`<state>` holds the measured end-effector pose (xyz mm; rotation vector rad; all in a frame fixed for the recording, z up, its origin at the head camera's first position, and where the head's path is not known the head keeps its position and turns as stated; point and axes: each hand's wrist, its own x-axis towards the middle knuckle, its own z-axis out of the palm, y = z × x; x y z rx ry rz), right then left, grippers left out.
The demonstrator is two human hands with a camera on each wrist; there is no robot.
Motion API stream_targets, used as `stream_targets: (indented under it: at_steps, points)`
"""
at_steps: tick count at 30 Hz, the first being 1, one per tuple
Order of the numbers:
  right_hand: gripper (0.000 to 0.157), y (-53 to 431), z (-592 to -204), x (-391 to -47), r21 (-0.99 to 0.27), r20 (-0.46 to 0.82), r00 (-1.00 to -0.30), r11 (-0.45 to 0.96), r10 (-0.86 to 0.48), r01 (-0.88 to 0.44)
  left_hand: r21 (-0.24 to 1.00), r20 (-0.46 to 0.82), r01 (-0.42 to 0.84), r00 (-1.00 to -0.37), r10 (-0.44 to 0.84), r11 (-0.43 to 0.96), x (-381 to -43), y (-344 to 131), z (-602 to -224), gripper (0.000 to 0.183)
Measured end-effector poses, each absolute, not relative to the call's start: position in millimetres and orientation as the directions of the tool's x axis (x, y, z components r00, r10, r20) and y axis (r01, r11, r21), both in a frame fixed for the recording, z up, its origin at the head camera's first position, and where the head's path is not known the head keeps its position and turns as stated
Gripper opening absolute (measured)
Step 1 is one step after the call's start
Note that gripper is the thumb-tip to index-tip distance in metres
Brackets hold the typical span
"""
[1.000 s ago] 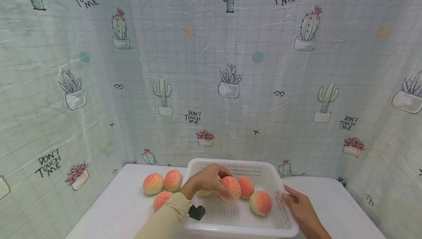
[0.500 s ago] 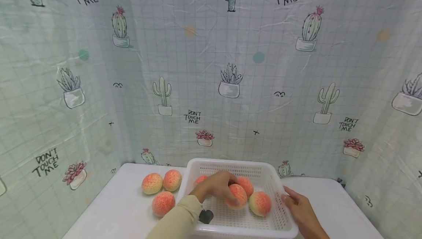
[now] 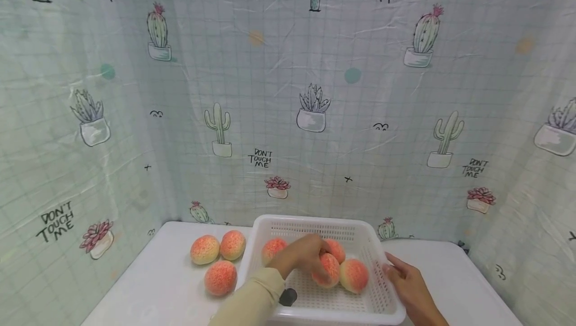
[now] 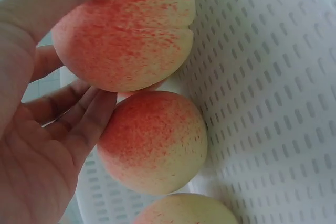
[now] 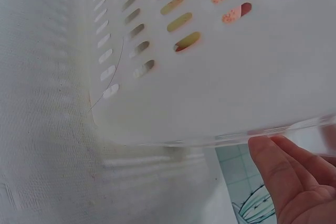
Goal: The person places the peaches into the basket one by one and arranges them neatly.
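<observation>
Here's the left sleeve (image 3: 249, 298), pale beige, plain cloth, rumpled along the forearm and bunched at the cuff (image 3: 271, 282)! Just by it, a dark rounded piece (image 3: 288, 296), too small to make out. Left hand (image 3: 305, 256) bare, right hand (image 3: 410, 286) bare, right forearm uncovered, slender fingers (image 5: 278, 166) tapering.

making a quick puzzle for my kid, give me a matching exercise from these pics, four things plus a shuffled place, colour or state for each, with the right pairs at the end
1. left hand
2. right hand
3. basket
4. sleeve

a. white, with slotted walls
b. fingers at the basket's rim
c. beige
d. gripping a peach

Pairs: 1-d, 2-b, 3-a, 4-c
</observation>
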<state>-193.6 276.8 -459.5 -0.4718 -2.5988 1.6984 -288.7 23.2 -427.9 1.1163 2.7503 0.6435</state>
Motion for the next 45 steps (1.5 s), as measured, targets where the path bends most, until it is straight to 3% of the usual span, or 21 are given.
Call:
stream_targets:
  at_steps: [9, 22, 29, 37, 45]
  points:
    - [0.062, 277, -459, -192, -0.891, -0.161, -0.955, 0.38, 0.251, 0.25, 0.318, -0.006, 0.618, -0.757, 0.653, 0.719, -288, 27, -430, 0.043]
    - [0.062, 275, -462, -193, -0.89, -0.169, -0.96, 0.385, 0.224, 0.246, 0.327, -0.017, 0.609, -0.761, 0.649, 0.723, -283, 17, -428, 0.051]
    - [0.062, 278, -459, -192, -0.889, -0.173, -0.961, 0.386, 0.214, 0.246, 0.37, 0.014, 0.623, -0.746, 0.666, 0.689, -276, 4, -400, 0.052]
    - [0.062, 281, -457, -194, -0.888, -0.202, -0.958, 0.375, 0.204, 0.267, 0.552, 0.054, 0.549, -0.774, 0.63, 0.627, -272, -61, -370, 0.058]
    - [0.061, 282, -457, -194, -0.886, -0.211, -0.956, 0.373, 0.204, 0.276, 0.658, 0.075, 0.385, -0.889, 0.453, 0.647, -262, -171, -379, 0.061]
